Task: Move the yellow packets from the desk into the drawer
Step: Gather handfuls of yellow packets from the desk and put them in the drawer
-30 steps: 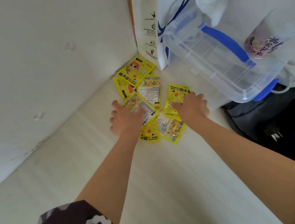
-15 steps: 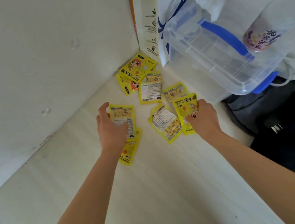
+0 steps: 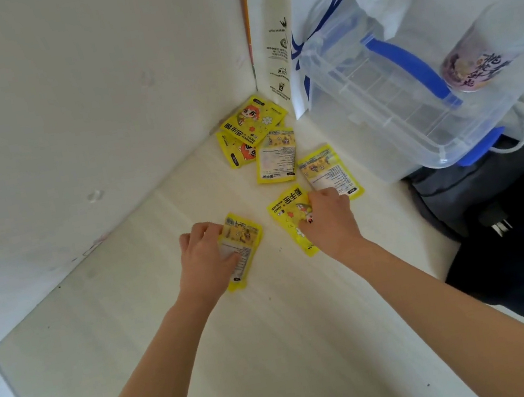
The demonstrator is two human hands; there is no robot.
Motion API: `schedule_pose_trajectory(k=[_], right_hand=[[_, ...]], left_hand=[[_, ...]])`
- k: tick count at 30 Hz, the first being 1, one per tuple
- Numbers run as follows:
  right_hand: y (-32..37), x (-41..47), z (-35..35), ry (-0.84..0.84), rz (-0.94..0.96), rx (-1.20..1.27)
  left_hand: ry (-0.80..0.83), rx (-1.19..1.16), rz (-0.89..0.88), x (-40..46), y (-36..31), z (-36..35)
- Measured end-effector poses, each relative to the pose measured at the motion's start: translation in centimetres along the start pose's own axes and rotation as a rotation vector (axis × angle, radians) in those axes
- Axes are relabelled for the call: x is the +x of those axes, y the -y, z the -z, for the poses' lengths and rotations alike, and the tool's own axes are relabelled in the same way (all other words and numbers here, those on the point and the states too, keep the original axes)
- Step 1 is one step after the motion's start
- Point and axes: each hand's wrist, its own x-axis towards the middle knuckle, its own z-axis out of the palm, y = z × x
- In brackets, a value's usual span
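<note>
Several yellow packets lie on the white desk (image 3: 279,351) near its back corner. My left hand (image 3: 206,259) is closed on a yellow packet (image 3: 244,246) with a second one under it. My right hand (image 3: 326,218) grips another yellow packet (image 3: 291,214) printed with a cartoon figure. Beyond my hands, a packet (image 3: 328,169) lies just past my right fingers, one (image 3: 276,156) lies face down, and two overlapping ones (image 3: 251,123) rest in the corner against the wall. No drawer is in view.
A clear plastic box with blue handle (image 3: 390,83) stands at the back right, with a white paper bag (image 3: 310,17) behind it and a bottle (image 3: 474,65) on it. A black bag (image 3: 518,224) with white cables lies off the desk's right edge. White walls (image 3: 65,110) close the left side.
Both hands have drawn back toward me, dragging packets out of the pile. The left hand's fingers have curled around its packets, and the right hand has pulled one packet away from the corner.
</note>
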Motion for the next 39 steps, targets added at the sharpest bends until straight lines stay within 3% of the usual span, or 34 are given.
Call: schedule_pose_trajectory(k=[6, 10, 17, 25, 30, 39], right_hand=[[0.6, -0.2, -1.0, -0.017, 0.016, -0.155], [0.4, -0.6, -1.2, -0.061, 0.022, -0.16], [-1.1, -1.0, 0.0, -0.067, 0.044, 0.132], [-3.2, 1.5, 4.7, -0.175, -0.037, 0.494], [-4.4, 4.1, 5.6, -0.14, -0.108, 0.34], [-5.6, 5.3, 4.9, -0.128, -0.121, 0.338]], left_hand=[[0.059, 0.107, 0.029, 0.4, 0.1, -0.7], [0.029, 0.028, 0.036, 0.0, -0.5, -0.6], [-0.087, -0.23, 0.057, 0.9, -2.4, -0.3], [-0.072, -0.595, 0.03, 5.3, -7.9, 0.9], [-0.074, -0.673, 0.131, 9.0, -10.1, -0.2], [-0.111, -0.58, 0.176, 9.8, -9.3, -2.6]])
